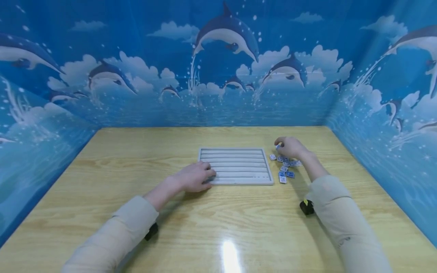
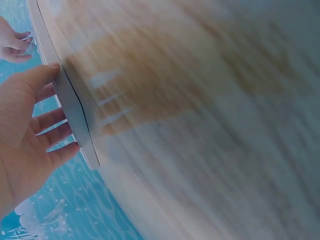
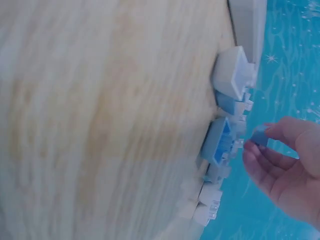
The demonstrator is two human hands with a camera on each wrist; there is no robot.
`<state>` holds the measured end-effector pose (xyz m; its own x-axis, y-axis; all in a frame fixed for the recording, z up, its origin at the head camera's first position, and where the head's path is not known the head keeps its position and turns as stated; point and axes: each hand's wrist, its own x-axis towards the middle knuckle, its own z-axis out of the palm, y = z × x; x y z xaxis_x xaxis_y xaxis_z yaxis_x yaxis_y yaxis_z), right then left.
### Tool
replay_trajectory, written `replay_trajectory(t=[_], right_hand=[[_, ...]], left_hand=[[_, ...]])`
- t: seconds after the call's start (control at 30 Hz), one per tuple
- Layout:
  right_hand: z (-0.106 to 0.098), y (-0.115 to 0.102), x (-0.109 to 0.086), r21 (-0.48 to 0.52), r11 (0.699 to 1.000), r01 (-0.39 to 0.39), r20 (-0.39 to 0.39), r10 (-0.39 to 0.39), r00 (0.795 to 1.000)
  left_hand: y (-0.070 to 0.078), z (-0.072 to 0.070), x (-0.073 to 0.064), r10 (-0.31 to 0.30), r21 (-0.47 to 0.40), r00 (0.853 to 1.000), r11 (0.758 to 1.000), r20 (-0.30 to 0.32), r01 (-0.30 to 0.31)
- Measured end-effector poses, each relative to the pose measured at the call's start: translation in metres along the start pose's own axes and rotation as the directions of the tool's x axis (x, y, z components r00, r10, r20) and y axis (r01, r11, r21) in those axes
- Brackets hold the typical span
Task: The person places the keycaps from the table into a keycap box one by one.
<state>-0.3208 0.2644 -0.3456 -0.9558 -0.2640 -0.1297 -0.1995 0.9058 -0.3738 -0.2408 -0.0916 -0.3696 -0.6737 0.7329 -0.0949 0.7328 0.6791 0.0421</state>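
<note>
While the head view takes in the whole worktop (image 1: pixel 150 144), with a blue dolphin backdrop (image 1: pixel 218 106) on three sides, the wrist views show details it misses. From the left wrist, the underside of the left hand (image 1: pixel 195 177) appears at the tray (image 1: pixel 235 165), its thumb and fingertips spread along the raised edge. From the right wrist, low and from the side, the loose pieces (image 1: pixel 286 163) show their thickness; a blue one has a hollow side.

The left hand is relaxed, thumb and fingers apart, touching the tray at its near left corner. The right hand (image 1: pixel 290 147) is bent at the fingers and pinches a blue piece (image 3: pixel 260 135) between thumb and fingertips, raised clear of the others. The two hands are well apart, one on either side of the tray.

Pale grey, rectangular and ridged into long rows, the tray lies flat across the middle of the worktop. The loose pieces, small, blue and white, are scattered just beside its right edge, some touching each other. Several lie beneath or just nearer the wearer than the right hand. Both forearms wear light sleeves (image 1: pixel 331 189).
</note>
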Motion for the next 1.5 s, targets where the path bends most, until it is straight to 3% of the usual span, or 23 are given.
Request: replay_trajectory(t=[0.27,0.9,1.5], right_hand=[[0.001,-0.006,0.001,0.167,0.985,0.043,-0.012,-0.041,0.999],[0.008,-0.040,0.009,0.353,0.931,0.088,-0.014,-0.089,0.996],[0.015,-0.089,0.026,0.319,0.926,0.204,0.042,-0.228,0.973]], left_hand=[[-0.001,0.000,0.000,-0.001,0.012,1.000,1.000,0.004,0.001],[-0.002,0.001,-0.001,0.012,0.010,1.000,1.000,-0.007,-0.012],[-0.002,0.003,-0.001,0.044,0.024,0.998,0.999,-0.045,-0.043]])
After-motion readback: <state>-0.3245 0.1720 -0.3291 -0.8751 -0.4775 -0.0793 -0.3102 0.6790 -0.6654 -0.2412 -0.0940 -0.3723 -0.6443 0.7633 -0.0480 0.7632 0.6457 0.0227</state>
